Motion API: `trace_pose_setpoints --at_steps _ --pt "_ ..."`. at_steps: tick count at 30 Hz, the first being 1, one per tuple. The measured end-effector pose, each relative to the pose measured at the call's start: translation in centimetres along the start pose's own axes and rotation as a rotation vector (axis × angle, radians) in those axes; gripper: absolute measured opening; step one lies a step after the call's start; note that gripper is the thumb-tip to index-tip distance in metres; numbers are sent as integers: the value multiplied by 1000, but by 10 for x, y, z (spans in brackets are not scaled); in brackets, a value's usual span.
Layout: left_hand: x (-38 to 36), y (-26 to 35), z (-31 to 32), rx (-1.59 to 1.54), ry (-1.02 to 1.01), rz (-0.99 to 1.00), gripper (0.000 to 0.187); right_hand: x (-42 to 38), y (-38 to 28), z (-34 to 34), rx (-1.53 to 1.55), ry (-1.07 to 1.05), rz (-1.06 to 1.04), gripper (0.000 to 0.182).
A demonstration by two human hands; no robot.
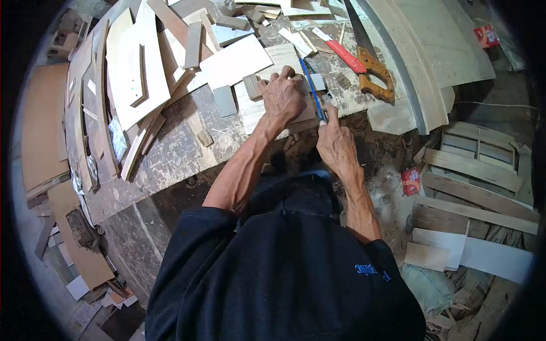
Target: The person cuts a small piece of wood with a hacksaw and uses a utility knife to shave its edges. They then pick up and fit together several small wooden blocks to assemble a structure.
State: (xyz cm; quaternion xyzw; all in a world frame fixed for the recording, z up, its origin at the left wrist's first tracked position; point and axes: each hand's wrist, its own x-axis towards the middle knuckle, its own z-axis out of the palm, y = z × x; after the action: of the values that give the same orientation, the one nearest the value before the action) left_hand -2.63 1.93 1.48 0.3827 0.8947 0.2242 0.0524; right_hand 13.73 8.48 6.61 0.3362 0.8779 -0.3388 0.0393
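We rest our left hand point(282, 96) on a pale wooden board point(254, 117) and hold a thin blue tool point(312, 85) in our right hand point(336, 142).

Shirt point(278, 273), one: dark, loose; short sleeves point(190, 241), plain; small blue lettering point(367, 269), right side.

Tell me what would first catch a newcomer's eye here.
Probably the red tool at the upper right of the bench, next to the wooden-handled saw. Then the blue bar near the middle, its near end in the right hand, with the left hand beside it over a pale board. The large white panel stands out at upper left.
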Motion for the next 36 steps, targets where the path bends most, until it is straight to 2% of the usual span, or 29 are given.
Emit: trace_pose_setpoints --at_steps 3,6,12,18,22,23,26,31,35,36 --pt "-2 4 -7 6 -29 -5 44 1 4 5 -61 51 -85 59" --pt "-2 3 -5 -20 0 -9 45 2 -1 4 -135 -1 -87 67" --pt "-3 4 -6 26 -27 -4 45 -5 -3 2 -189 -5 -64 68" --pt "-1 2 -4 16 -7 1 36 -23 -11 -10 -231 -94 43 74" --pt "-1 4 -5 22 -19 -3 35 6 -6 2 -187 -28 -41 80" --pt "0 3 -4 24 -17 -2 35 4 -5 1 -161 -29 -58 77" --pt "3 2 -6 23 -21 -8 39 -18 -14 -22 -133 -157 65 76" --pt "-3 1 -1 -15 -18 11 42 11 -7 2 -169 16 -68 67" --pt "2 -1 1 -20 14 30 41 -9 -9 -11 -78 -77 40 60" --pt "1 -2 2 -16 10 31 41 2 -3 -3 -41 11 -74 62"
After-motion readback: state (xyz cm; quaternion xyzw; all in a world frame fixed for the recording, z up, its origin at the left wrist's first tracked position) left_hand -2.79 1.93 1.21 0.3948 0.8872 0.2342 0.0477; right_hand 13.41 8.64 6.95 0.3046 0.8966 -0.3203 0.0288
